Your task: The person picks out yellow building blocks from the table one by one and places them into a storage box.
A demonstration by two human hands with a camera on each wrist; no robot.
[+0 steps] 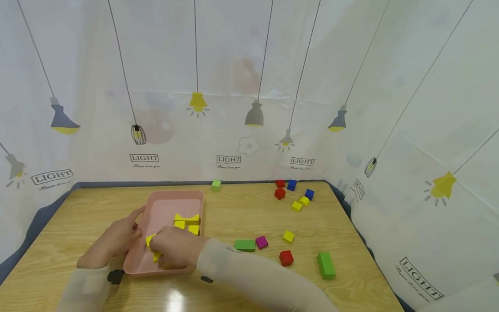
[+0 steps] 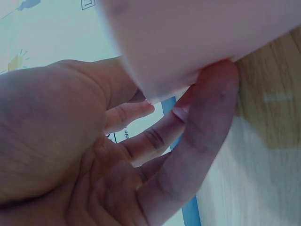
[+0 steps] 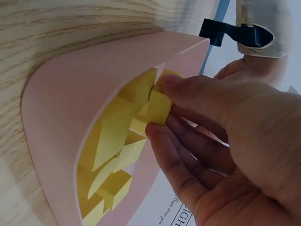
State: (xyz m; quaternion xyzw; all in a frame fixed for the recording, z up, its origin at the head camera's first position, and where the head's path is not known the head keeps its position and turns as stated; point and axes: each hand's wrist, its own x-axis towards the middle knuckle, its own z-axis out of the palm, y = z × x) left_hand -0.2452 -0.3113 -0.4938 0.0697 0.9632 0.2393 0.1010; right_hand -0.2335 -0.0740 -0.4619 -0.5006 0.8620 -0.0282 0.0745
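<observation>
A pink tray lies on the left part of the table with several yellow blocks inside. My left hand grips the tray's left side; in the left wrist view its fingers reach under the tray wall. Inside the tray's near part, my right hand pinches a yellow block between thumb and fingertip. Beyond that hand lies a yellow block with a curved cut-out. The right hand hides part of the tray's contents in the head view.
Right of the tray lie a long green block, a magenta block, a yellow block, a red cube and another green block. Red, blue and yellow blocks cluster at the back right. A light green cube sits near the back edge.
</observation>
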